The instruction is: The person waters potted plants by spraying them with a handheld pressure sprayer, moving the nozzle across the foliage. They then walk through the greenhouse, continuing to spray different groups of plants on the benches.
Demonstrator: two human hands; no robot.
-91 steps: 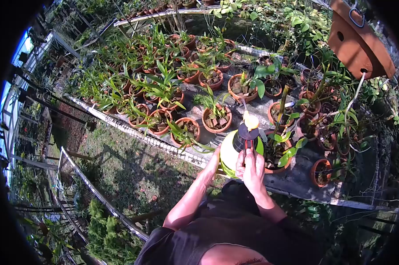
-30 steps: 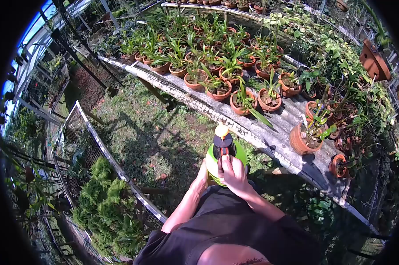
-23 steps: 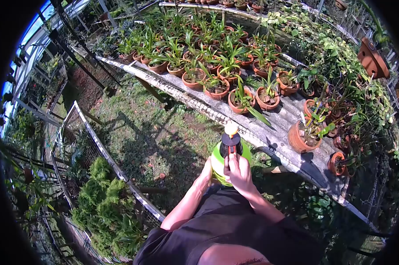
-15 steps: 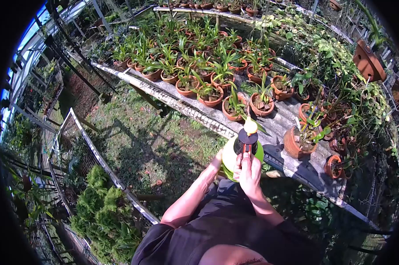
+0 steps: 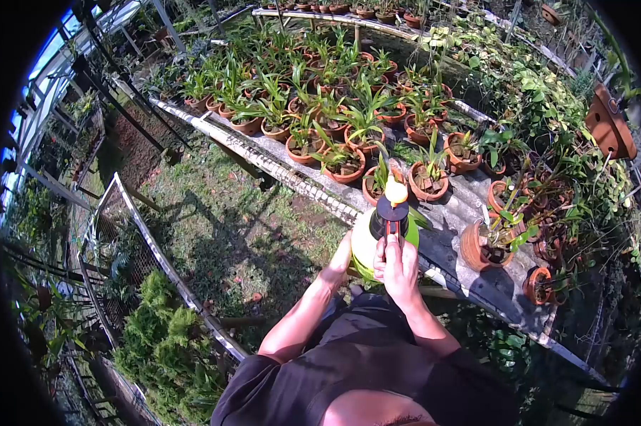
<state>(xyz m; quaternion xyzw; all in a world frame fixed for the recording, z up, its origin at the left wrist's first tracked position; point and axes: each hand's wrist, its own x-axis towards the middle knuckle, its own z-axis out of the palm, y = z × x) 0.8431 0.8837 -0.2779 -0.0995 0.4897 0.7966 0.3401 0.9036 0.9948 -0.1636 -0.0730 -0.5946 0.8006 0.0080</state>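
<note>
**Hands and sprayer.** The right hand (image 5: 400,266) has its grip closed round the handle at the top of the sprayer (image 5: 365,245), with the fingers folded over a red lever. The left hand (image 5: 340,257) holds the sprayer's green body from the left side and below. Its thumb lies up the flank and its fingers are hidden behind the body. The sprayer is held in front of the person's chest, with the yellow nozzle (image 5: 396,192) pointing away.

**Change noted.** A second ago the sprayer hung over the grass (image 5: 242,227), short of the worktop (image 5: 454,213). It now overlaps the worktop's near edge, and the nozzle sits in line with a small pot (image 5: 374,186) in the front row. Neither hand has changed its hold. The view has shifted with the sprayer, so the pots now sit nearer the centre.

**Judgement.** The sprayer is now aimed at the front row of pots and no longer at open ground. Whether any spray is leaving the nozzle cannot be seen.

**Surroundings.** A second pot (image 5: 428,183) stands just right of the small one. A larger pot (image 5: 481,246) stands near the worktop's right end. A wire fence (image 5: 146,241) borders the grass on the left. Further rows of potted plants (image 5: 299,106) fill the worktop behind, and a hanging pot (image 5: 611,126) is at the far right.
</note>
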